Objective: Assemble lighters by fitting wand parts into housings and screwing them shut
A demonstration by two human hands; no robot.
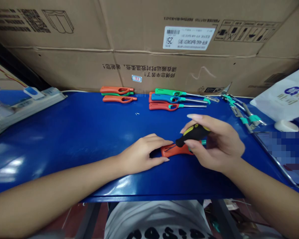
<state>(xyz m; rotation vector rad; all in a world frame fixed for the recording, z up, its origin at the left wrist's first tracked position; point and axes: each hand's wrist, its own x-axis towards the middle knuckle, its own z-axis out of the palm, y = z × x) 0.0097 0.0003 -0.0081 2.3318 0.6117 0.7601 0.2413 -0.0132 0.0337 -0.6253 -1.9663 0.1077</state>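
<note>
1. Thing in hand: orange casing (180, 151), lighter-shaped, lies flat on the blue desk (64, 139), toward the front, btwn both hands.
2. L hand (139, 153): thumb & index sit either side of the casing's left end; I read it as a light pinch to steady it.
3. R hand (218, 142): fingers clamped round the screwdriver (195, 133), handle tilted, shaft slanting down-left onto the casing. Too small for me to tell if the tip is seated in anything.
4. Progress, my read: partway thru this one. A teal bit (203, 142) shows at its right end; R hand hides much of that end, so can't tell abt a tube.
5. Rest of the batch, at the back: left stack (112, 99), orange & green, has no metal tubes, so prob. done. Middle stack (160, 106), red, blue & green, has tubes on, so prob. left to do. Loose metal pcs (244, 120) w/ teal parts lie to the right.
6. Materials: casings look like hard, glossy plastic, gently curved w/ a trigger loop; tubes thin, straight, shiny. Driver handle's chunky, black w/ yellow, prob. rubbery. Desk's slick, throws glare; cardboard box (84, 43) behind is matte & creased.
</note>
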